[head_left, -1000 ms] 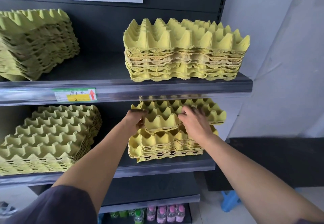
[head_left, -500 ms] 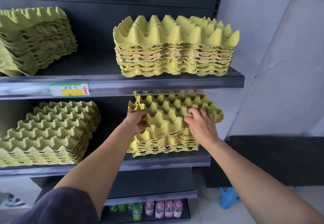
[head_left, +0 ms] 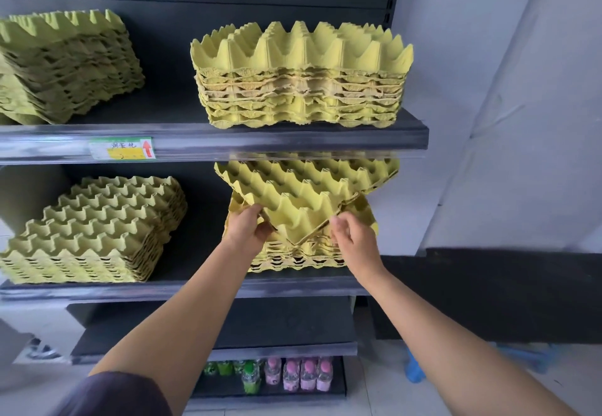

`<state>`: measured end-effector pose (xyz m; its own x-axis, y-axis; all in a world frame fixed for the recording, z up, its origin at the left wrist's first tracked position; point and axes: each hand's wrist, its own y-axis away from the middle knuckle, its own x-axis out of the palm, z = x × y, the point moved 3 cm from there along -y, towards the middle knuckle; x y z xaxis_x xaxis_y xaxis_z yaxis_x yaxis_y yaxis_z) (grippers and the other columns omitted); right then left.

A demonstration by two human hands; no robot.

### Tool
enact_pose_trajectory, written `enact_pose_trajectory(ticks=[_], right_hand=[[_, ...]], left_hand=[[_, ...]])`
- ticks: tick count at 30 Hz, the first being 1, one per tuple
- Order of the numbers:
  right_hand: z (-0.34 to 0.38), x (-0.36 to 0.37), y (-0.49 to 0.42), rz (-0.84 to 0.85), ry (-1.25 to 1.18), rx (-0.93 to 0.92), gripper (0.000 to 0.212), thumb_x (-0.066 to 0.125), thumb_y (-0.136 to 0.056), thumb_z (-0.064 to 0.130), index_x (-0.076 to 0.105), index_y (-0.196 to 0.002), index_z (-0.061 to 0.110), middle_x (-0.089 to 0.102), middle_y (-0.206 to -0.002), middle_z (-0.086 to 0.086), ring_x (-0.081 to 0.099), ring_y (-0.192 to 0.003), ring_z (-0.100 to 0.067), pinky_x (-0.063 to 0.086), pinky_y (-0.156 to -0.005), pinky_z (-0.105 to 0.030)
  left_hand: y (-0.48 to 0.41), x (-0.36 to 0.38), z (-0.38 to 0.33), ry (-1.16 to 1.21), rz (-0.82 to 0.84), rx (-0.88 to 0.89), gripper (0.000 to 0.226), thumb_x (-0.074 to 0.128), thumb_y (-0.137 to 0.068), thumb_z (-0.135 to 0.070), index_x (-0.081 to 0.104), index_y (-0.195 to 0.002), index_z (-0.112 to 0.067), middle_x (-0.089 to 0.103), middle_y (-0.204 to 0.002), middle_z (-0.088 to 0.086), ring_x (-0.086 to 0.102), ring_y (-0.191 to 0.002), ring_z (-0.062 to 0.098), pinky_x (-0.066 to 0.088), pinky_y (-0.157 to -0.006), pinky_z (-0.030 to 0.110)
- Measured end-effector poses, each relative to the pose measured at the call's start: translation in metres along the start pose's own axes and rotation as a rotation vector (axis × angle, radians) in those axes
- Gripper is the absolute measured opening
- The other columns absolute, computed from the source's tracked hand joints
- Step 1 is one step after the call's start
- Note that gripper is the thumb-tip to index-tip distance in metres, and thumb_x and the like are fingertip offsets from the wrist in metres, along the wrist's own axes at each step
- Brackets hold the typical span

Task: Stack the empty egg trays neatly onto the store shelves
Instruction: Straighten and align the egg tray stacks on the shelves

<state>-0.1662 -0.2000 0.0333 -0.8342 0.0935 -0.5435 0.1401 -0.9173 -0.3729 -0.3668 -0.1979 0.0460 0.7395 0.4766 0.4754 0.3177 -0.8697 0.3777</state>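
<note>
A yellow-green egg tray [head_left: 303, 194] lies turned askew on top of a low stack of trays [head_left: 303, 257] at the right of the middle shelf [head_left: 182, 288]. My left hand [head_left: 246, 228] grips the askew tray's near left edge. My right hand [head_left: 353, 241] pinches its near right edge. The tray's near corner points toward me between both hands, and its far part sits under the upper shelf's lip.
The upper shelf [head_left: 293, 141] carries a tray stack at the right [head_left: 301, 80] and another at the left [head_left: 65, 66]. A third stack [head_left: 94, 236] fills the middle shelf's left. Bottles [head_left: 293, 373] stand on the bottom shelf. A blue stool [head_left: 417, 368] is on the floor.
The top tray has been lifted at its near edge and rotated, and both hands slid closer to its near corner. The view shifted slightly downward and left.
</note>
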Motion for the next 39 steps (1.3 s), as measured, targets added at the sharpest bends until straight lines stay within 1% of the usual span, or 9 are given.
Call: enact_pose_trajectory(ticks=[5, 9, 13, 17, 21, 25, 28, 34, 39], right_hand=[[-0.003, 0.009, 0.006, 0.022, -0.445, 0.369, 0.038, 0.048, -0.095, 0.043, 0.056, -0.097, 0.006, 0.064, -0.093, -0.016, 0.066, -0.087, -0.029, 0.055, -0.084, -0.048], [0.003, 0.023, 0.008, 0.197, -0.688, 0.647, 0.056, 0.065, -0.082, 0.053, 0.045, -0.122, 0.020, 0.057, -0.115, 0.000, 0.065, -0.096, -0.023, 0.059, -0.072, -0.040], [0.001, 0.027, -0.009, 0.025, -0.734, 0.753, 0.044, 0.069, -0.083, 0.016, 0.046, -0.120, 0.011, 0.056, -0.119, -0.012, 0.063, -0.088, -0.029, 0.058, -0.059, -0.035], [-0.013, 0.017, -0.027, -0.042, -0.665, 0.768, 0.036, 0.059, -0.086, 0.007, 0.048, -0.121, 0.008, 0.052, -0.122, -0.012, 0.060, -0.093, -0.026, 0.060, -0.068, -0.037], [-0.017, 0.014, -0.031, -0.029, -0.568, 0.748, 0.040, 0.065, -0.084, 0.015, 0.050, -0.120, 0.011, 0.054, -0.119, -0.010, 0.060, -0.089, -0.022, 0.060, -0.069, -0.035], [-0.017, 0.012, -0.034, -0.059, -0.469, 0.594, 0.051, 0.061, -0.084, 0.008, 0.044, -0.132, 0.010, 0.057, -0.120, -0.008, 0.061, -0.083, -0.015, 0.057, -0.057, -0.025], [-0.020, -0.001, -0.042, -0.128, -0.470, 0.520, 0.044, 0.053, -0.086, 0.003, 0.048, -0.129, 0.008, 0.058, -0.120, -0.009, 0.061, -0.076, -0.011, 0.058, -0.059, -0.026], [-0.030, -0.026, -0.068, -0.165, -0.272, 0.417, 0.041, 0.050, -0.090, 0.010, 0.051, -0.131, 0.013, 0.060, -0.117, -0.003, 0.060, -0.094, -0.019, 0.052, -0.076, -0.032], [-0.050, -0.024, -0.067, -0.049, -0.010, 0.542, 0.043, 0.043, -0.081, 0.035, 0.057, -0.120, 0.024, 0.064, -0.105, -0.006, 0.059, -0.096, -0.031, 0.049, -0.084, -0.046]], left_hand=[[0.018, 0.001, 0.013, 0.064, -0.022, 0.054, 0.037, 0.050, -0.090, 0.004, 0.045, -0.127, 0.001, 0.058, -0.115, 0.020, 0.063, -0.078, 0.026, 0.058, -0.057, 0.033], [0.036, 0.011, 0.037, 0.108, -0.087, 0.110, 0.053, 0.055, -0.088, 0.005, 0.030, -0.133, -0.005, 0.050, -0.124, 0.019, 0.060, -0.094, 0.027, 0.056, -0.070, 0.031], [0.045, 0.014, 0.052, 0.011, -0.029, 0.044, 0.051, 0.061, -0.089, -0.011, 0.031, -0.130, -0.009, 0.051, -0.118, 0.013, 0.060, -0.095, 0.026, 0.053, -0.088, 0.040], [0.044, -0.004, 0.038, -0.366, -0.034, -0.017, 0.028, 0.052, -0.095, -0.026, 0.049, -0.115, -0.007, 0.055, -0.088, 0.005, 0.061, -0.068, 0.021, 0.054, -0.060, 0.028], [0.036, -0.020, 0.013, -0.983, -0.127, 0.396, 0.015, 0.051, -0.092, -0.017, 0.062, -0.090, -0.007, 0.060, -0.080, 0.007, 0.059, -0.074, 0.026, 0.048, -0.062, 0.033], [0.031, -0.016, 0.000, -1.485, -0.155, 0.889, 0.027, 0.061, -0.087, -0.021, 0.057, -0.114, -0.016, 0.055, -0.108, 0.004, 0.051, -0.102, 0.027, 0.039, -0.084, 0.037], [0.018, -0.016, -0.001, -1.855, -0.132, 1.028, 0.044, 0.064, -0.085, -0.027, 0.051, -0.127, -0.025, 0.054, -0.122, 0.003, 0.045, -0.116, 0.031, 0.031, -0.097, 0.046], [0.003, 0.002, -0.005, -1.940, 0.016, 1.288, 0.041, 0.082, -0.067, -0.015, 0.066, -0.104, -0.018, 0.071, -0.095, 0.001, 0.063, -0.084, 0.030, 0.050, -0.068, 0.040], [-0.009, 0.014, 0.002, -1.916, 0.038, 1.253, 0.038, 0.074, -0.077, -0.012, 0.065, -0.113, -0.019, 0.069, -0.105, 0.002, 0.059, -0.096, 0.030, 0.049, -0.072, 0.040]])
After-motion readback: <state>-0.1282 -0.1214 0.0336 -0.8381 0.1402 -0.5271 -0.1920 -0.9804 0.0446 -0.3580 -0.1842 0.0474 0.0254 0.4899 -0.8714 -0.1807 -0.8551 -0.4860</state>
